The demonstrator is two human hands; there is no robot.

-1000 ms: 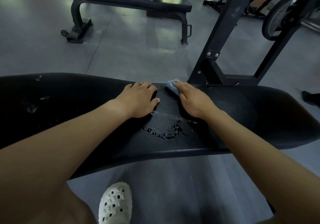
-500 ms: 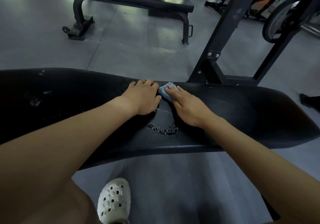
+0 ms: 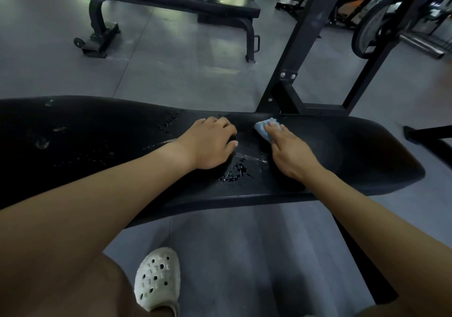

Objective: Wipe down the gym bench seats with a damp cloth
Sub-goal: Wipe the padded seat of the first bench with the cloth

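Observation:
A long black padded bench seat [image 3: 354, 155] runs across the view in front of me. My right hand [image 3: 291, 154] presses a small blue cloth [image 3: 265, 128] flat against the seat near its far edge; most of the cloth is hidden under my fingers. My left hand [image 3: 210, 143] rests on the seat just left of the cloth, fingers curled down, holding nothing. Water droplets [image 3: 234, 173] sit on the seat between my two hands, and more wet marks [image 3: 168, 123] lie to the left of my left hand.
A black rack upright [image 3: 303, 40] rises right behind the seat, with its base frame [image 3: 322, 108] on the grey floor. A second black flat bench [image 3: 171, 1] stands farther back. A weight plate [image 3: 374, 23] hangs at the upper right. My white clog [image 3: 156, 280] is below the seat.
My right hand has slid the cloth to the right along the seat's far edge, away from my left hand. The left hand has stayed in place.

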